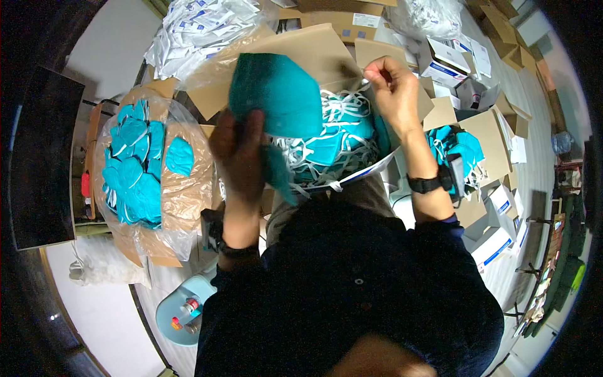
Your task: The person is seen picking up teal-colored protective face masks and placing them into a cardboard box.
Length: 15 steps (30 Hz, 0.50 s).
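Observation:
My left hand point(237, 154) is closed on a teal face mask point(276, 94), held up in front of me. The mask is slightly smeared by motion, and another teal piece hangs below the fingers. My right hand point(396, 91) is raised to the right, thumb and fingertips pinched together. What they hold, if anything, is too small to make out. Beneath both hands, an open cardboard box point(298, 45) holds a heap of teal masks point(342, 141) with tangled white straps. Both wrists carry dark bands with small devices.
To the left, a plastic-lined carton point(195, 204) holds more teal masks point(132, 169). At right, another box point(499, 141) contains strapped masks. White packets point(198, 41) are heaped at the far left. Small white boxes point(490, 246) lie at right; a light-blue bin point(164, 314) stands lower left.

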Available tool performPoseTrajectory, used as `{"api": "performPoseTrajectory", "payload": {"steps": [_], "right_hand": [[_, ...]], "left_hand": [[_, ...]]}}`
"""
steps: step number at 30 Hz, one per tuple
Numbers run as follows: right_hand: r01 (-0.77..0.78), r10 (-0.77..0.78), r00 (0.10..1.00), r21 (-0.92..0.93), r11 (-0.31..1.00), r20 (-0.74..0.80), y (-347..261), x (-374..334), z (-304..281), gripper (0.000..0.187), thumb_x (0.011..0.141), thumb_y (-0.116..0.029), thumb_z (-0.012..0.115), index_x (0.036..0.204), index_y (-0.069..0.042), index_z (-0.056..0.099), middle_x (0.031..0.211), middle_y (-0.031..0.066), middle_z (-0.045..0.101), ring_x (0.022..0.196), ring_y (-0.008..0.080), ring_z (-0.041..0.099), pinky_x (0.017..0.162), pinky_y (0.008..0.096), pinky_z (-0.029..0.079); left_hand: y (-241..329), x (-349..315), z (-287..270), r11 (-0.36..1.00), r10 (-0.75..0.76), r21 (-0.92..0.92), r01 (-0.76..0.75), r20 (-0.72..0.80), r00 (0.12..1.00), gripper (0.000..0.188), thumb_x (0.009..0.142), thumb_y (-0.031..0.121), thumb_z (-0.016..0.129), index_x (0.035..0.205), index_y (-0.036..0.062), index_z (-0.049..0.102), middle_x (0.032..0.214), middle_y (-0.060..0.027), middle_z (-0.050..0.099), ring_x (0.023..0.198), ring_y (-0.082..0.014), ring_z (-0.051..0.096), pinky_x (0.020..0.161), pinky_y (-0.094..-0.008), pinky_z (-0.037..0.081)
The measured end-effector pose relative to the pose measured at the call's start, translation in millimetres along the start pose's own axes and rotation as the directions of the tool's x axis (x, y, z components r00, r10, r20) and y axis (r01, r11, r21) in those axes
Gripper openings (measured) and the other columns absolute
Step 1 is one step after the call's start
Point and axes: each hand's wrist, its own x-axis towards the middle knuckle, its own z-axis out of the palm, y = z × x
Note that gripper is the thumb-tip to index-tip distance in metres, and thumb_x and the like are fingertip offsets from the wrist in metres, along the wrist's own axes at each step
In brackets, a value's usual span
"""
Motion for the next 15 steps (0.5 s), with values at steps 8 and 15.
{"api": "performPoseTrajectory", "payload": {"steps": [8,15], "right_hand": [[-0.157,0.054,0.981,0.595,0.789,0.187,-68,-25,22,0.037,0.081,0.001,0.069,0.116,-0.002,0.057,0.101,0.0075,0.065,0.056,0.0087,0.058,0.051,0.0212,0.046],[-0.509,0.254,0.852,0.838,0.197,0.458,-70,-52,55,0.019,0.089,-0.005,0.063,0.107,0.000,0.060,0.088,0.0078,0.067,0.063,0.0132,0.064,0.056,0.0241,0.052]], "left_hand": [[-18,13,10,0.676,-0.339,-0.572,0.464,0.316,0.886,0.010,0.088,0.016,0.064,0.088,0.0081,0.059,0.054,0.0032,0.043,0.048,-0.0047,0.040,0.043,-0.0221,0.026],[-10,16,27,0.847,-0.225,-0.481,0.225,0.059,0.973,0.029,0.084,0.014,0.067,0.112,0.0045,0.063,0.070,-0.0028,0.055,0.050,-0.0066,0.044,0.044,-0.0222,0.032]]}}
